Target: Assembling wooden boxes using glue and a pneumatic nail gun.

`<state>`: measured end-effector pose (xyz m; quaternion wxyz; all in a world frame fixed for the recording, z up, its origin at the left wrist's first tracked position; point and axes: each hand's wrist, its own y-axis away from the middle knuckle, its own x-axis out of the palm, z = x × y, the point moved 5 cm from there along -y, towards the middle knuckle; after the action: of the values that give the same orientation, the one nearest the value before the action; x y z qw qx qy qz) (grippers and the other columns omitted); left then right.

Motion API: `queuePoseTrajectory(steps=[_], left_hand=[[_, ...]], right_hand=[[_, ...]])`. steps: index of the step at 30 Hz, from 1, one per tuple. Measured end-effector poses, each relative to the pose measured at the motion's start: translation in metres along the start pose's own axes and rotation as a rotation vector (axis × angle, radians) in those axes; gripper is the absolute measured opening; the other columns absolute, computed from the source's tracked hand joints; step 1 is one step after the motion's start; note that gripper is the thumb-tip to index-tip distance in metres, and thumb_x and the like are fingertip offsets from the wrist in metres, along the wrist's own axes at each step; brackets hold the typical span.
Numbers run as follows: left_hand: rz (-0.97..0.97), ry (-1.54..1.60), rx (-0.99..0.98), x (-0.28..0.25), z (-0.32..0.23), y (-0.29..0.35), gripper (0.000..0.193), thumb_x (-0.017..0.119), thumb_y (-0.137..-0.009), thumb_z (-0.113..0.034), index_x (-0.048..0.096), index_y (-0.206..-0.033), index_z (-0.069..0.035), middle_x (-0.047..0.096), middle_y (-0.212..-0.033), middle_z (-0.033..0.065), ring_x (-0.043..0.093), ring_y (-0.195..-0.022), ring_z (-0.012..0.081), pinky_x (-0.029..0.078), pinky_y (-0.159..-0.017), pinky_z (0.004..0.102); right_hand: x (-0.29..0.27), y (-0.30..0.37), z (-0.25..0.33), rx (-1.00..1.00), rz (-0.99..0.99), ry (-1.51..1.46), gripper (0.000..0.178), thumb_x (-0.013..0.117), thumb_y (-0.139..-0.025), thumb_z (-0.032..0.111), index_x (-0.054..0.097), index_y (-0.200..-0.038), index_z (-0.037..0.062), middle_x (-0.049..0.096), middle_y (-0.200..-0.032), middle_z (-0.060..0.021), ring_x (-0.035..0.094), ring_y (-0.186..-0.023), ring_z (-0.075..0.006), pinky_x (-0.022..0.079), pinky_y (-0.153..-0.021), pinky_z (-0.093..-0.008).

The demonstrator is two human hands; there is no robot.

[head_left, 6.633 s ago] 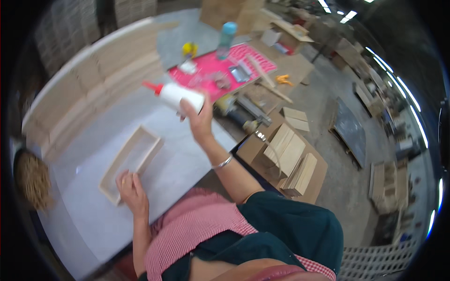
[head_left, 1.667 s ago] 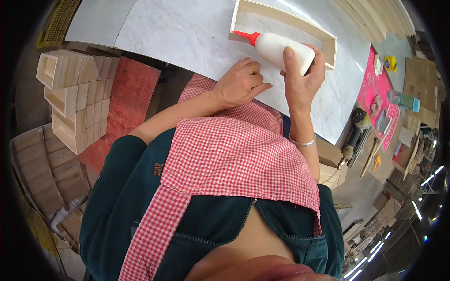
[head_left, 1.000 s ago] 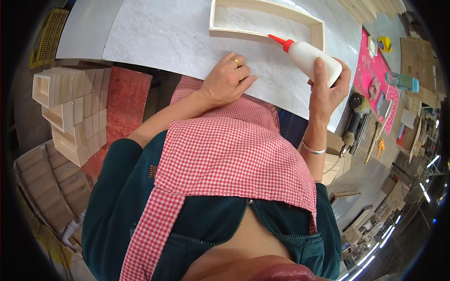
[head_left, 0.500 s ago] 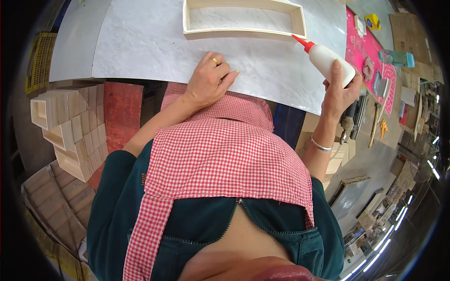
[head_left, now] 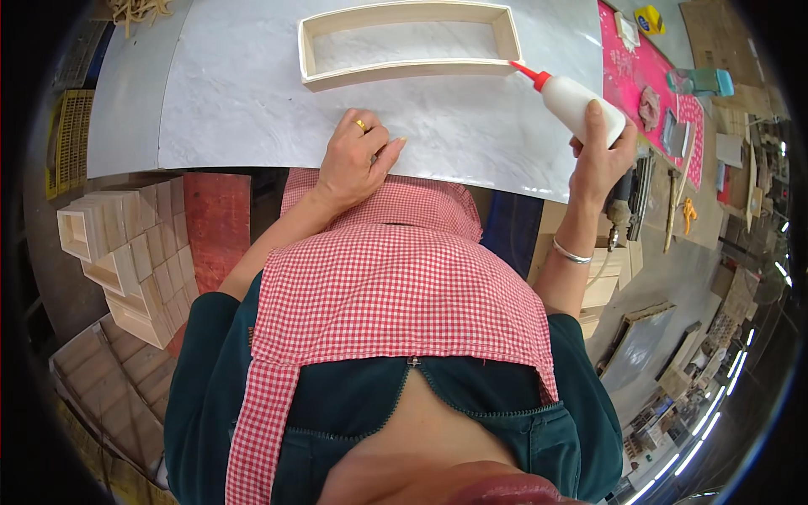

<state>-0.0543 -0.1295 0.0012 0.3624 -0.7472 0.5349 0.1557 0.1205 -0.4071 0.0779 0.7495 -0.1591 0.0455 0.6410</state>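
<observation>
A pale wooden rectangular frame (head_left: 412,72) with open middle lies on the grey marbled tabletop (head_left: 244,101). My right hand (head_left: 602,151) is wrapped round a white squeeze bottle (head_left: 581,109), tilted with its red nozzle pointing left. The nozzle tip meets the frame's near right corner; whether anything flows out cannot be made out. My left hand (head_left: 358,160) rests at the table's near edge, a little in front of the frame. Its fingers are curled in loosely, the thumb sticks out, and nothing shows in it.
Stacked wooden boxes (head_left: 139,252) stand at the left, beside a red board (head_left: 217,223). On a pink surface (head_left: 627,76) at the right lie a cloth (head_left: 649,108) and a teal container (head_left: 703,82). A yellow crate (head_left: 69,143) is at far left.
The whole view has shifted, so table, frame and hands appear slightly further left and lower. My right hand keeps the bottle's nozzle at the frame's corner. My left hand stays curled.
</observation>
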Motion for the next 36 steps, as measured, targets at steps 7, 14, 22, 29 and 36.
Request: queuePoseTrajectory(steps=[7, 14, 22, 29, 36], left_hand=[[0.041, 0.049, 0.001, -0.003, -0.008, -0.002, 0.006, 0.060, -0.089, -0.003, 0.056, -0.084, -0.002, 0.054, -0.091, 0.0120, 0.049, -0.086, 0.0293, 0.045, -0.079, 0.0375], [0.073, 0.070, 0.019, -0.005, -0.010, -0.006, 0.012, 0.060, -0.082, 0.001, 0.057, -0.093, -0.002, 0.058, -0.098, 0.0138, 0.051, -0.089, 0.0316, 0.046, -0.082, 0.0386], [0.045, -0.061, 0.109, -0.018, -0.032, -0.036, 0.031, 0.069, -0.075, 0.000, 0.062, -0.105, -0.003, 0.064, -0.114, 0.0100, 0.057, -0.097, 0.0288, 0.048, -0.087, 0.0377], [-0.020, -0.312, 0.161, -0.016, -0.034, -0.097, 0.038, 0.073, -0.076, -0.004, 0.063, -0.113, -0.006, 0.064, -0.117, 0.0062, 0.056, -0.102, 0.0266, 0.044, -0.092, 0.0375], [0.242, -0.529, 0.020, 0.007, -0.014, -0.119, 0.023, 0.072, -0.078, -0.010, 0.071, -0.101, -0.008, 0.070, -0.102, 0.0048, 0.057, -0.104, 0.0260, 0.039, -0.094, 0.0401]], right_hand=[[-0.001, -0.013, -0.011, -0.037, -0.100, -0.171, 0.046, 0.078, -0.088, 0.026, 0.052, -0.116, -0.0006, 0.061, -0.100, -0.0161, 0.061, -0.076, -0.0203, 0.054, -0.059, -0.0302], [-0.030, -0.144, -0.062, -0.126, -0.316, 0.219, 0.050, 0.083, -0.075, 0.026, 0.050, -0.104, 0.0013, 0.057, -0.094, -0.0122, 0.058, -0.084, -0.0264, 0.051, -0.078, -0.0361], [-0.039, -0.282, -0.156, -0.144, -0.058, 0.888, 0.054, 0.081, -0.077, 0.036, 0.061, -0.104, -0.0057, 0.064, -0.095, -0.0198, 0.061, -0.080, -0.0327, 0.052, -0.074, -0.0388], [0.036, -0.105, -0.068, -0.387, -0.101, 0.409, 0.032, 0.062, -0.096, 0.016, 0.062, -0.122, -0.0026, 0.064, -0.107, -0.0154, 0.061, -0.088, -0.0232, 0.052, -0.076, -0.0340], [0.106, 0.060, -0.036, -0.090, 0.222, -0.117, 0.061, 0.056, -0.099, 0.006, 0.030, -0.152, -0.0068, 0.056, -0.120, -0.0164, 0.059, -0.097, -0.0229, 0.052, -0.085, -0.0311]])
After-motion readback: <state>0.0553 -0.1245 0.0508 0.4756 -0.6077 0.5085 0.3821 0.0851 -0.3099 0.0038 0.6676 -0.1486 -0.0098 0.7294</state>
